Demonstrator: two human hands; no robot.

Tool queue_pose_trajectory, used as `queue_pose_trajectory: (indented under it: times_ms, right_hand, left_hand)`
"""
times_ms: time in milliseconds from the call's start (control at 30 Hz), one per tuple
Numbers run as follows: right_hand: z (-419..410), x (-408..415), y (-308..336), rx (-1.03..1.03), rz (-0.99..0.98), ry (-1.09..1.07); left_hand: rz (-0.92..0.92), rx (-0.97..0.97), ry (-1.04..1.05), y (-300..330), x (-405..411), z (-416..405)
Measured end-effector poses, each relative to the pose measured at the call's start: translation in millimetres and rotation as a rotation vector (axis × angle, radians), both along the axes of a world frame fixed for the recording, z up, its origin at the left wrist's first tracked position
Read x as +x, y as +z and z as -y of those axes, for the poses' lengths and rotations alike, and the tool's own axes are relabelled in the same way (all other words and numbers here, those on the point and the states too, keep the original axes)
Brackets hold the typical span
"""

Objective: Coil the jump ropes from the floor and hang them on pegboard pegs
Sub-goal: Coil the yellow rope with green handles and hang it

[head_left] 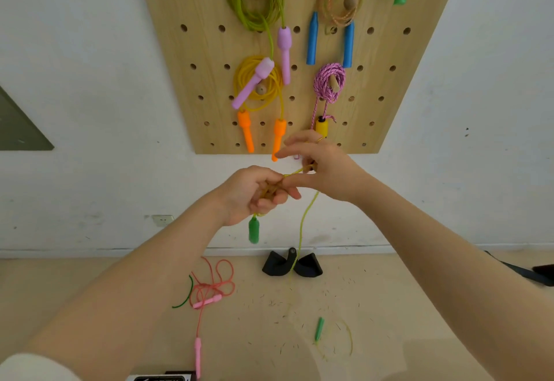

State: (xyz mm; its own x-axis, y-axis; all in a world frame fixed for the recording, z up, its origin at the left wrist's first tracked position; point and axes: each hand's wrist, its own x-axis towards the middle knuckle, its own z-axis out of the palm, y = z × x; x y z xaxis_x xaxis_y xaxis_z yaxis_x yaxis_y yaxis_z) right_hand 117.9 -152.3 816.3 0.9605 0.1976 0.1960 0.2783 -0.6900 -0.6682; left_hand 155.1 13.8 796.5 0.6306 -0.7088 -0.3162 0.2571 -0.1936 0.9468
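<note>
Coiling step underway: left hand point(258, 193) grips wound loops of the yellow-green rope point(305, 218), right hand point(322, 165) pinches its strand, tail trailing to floor point(389, 305); next likely calls for 1 more wrap.

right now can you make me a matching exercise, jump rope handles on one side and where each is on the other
Things:
1. green plastic handle on yellow-green cord
2. pink plastic handle on pink cord
3. pair of orange plastic handles
4. pair of blue plastic handles

Places:
A. upper right of the wooden pegboard
B. lying on the floor
C. dangling below the left hand
D. lower pegboard, under a yellow coil

Pairs: 1-C, 2-B, 3-D, 4-A
</note>
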Motion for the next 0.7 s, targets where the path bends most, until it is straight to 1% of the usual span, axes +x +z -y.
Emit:
queue_pose_trajectory:
  times_ms: [67,100,133,233,300,333,400,433,500,567,600,667,700]
  right_hand:
    - [6,-2,0,0.12,-0.171,0.05]
    - [10,-3,1,0.161,-0.229,0.061]
    - [12,-4,0,0.158,-0.248,0.061]
    - [18,-9,1,0.103,-0.237,0.053]
    - [21,-13,2,0.135,-0.215,0.051]
    - [24,-16,4,0.186,-0.185,0.047]
    - [32,-23,8,0.333,-0.134,0.006]
    - [38,-26,9,0.4,-0.131,-0.029]
    - [50,-30,6,0.447,-0.154,-0.104]
    - [59,-34,-7,0.445,-0.201,-0.162]
    - [61,-36,-16,0.435,-0.239,-0.179]
    - [62,-41,-32,0.335,-0.375,-0.181]
    - [61,-46,-37,0.233,-0.468,-0.15]
  left_hand:
    - [-0.046,-0.043,0.018,1,1,1]
    - [-0.067,-0.053,0.028,1,0,2]
    - [-0.081,-0.056,0.028,1,0,4]
    - [-0.117,-0.032,-0.03,3,-5,10]
    - [-0.138,-0.022,-0.08,7,-12,15]
    - [-0.119,-0.053,-0.086,10,-17,17]
    - [-0.095,-0.211,-0.057,16,-26,24]
    - [-0.123,-0.313,-0.018,18,-31,26]
    - [-0.216,-0.514,0.073,22,-39,29]
    - [-0.247,-0.658,0.109,24,-45,32]
    - [-0.24,-0.691,0.125,24,-48,35]
    - [-0.211,-0.698,0.199,21,-55,42]
    - [-0.196,-0.685,0.25,18,-57,47]
